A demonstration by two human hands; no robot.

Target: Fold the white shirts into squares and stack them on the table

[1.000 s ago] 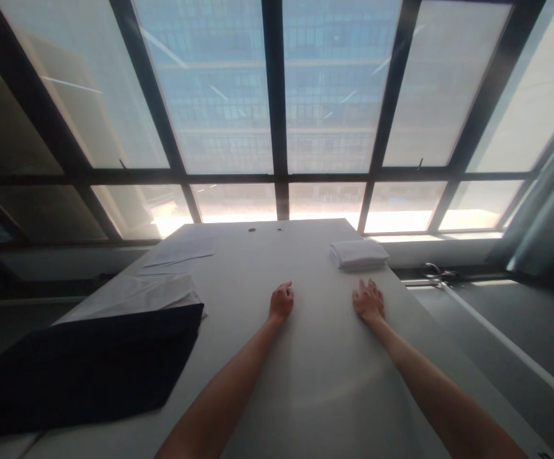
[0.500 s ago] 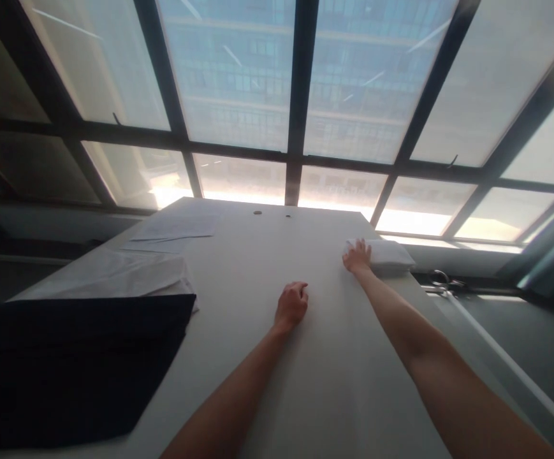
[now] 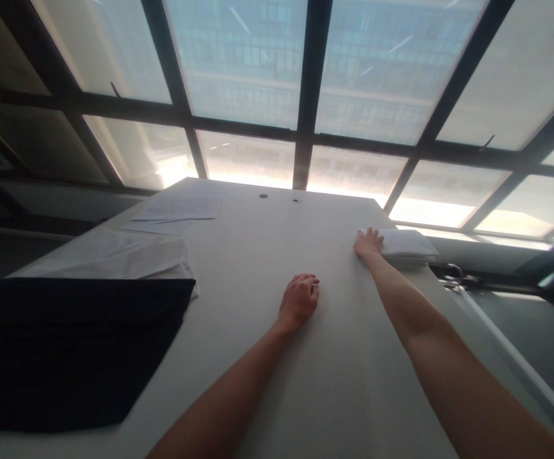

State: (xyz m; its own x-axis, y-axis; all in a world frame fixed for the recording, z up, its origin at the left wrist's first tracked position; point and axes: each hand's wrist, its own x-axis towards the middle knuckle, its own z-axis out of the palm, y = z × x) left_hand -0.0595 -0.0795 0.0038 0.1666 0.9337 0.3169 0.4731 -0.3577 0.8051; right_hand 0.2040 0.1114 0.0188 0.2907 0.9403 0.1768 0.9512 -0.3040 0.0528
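Observation:
My right hand (image 3: 368, 243) reaches across the white table (image 3: 334, 357) to a low white stack of flat, folded-looking sheets (image 3: 410, 245). Its fingers are spread over the stack's left end; whether the sheets are cloth, plastic or paper is unclear. Nearer the middle of the table, my left hand (image 3: 299, 299) rests with its fingers curled in. Between its thumb and fingers a small pale spot shows, too small to name.
Dark navy folded fabric (image 3: 66, 357) covers the table's near left. Behind it lie a crumpled white plastic-looking sheet (image 3: 114, 252) and white papers (image 3: 176, 207). A white pole (image 3: 510, 347) runs along the right side. Dark-framed windows (image 3: 305, 127) rise behind the table.
The camera view has shifted a little, so the table sits higher and the stack further right. My right hand stays at the stack's left end; my left hand remains curled on the table.

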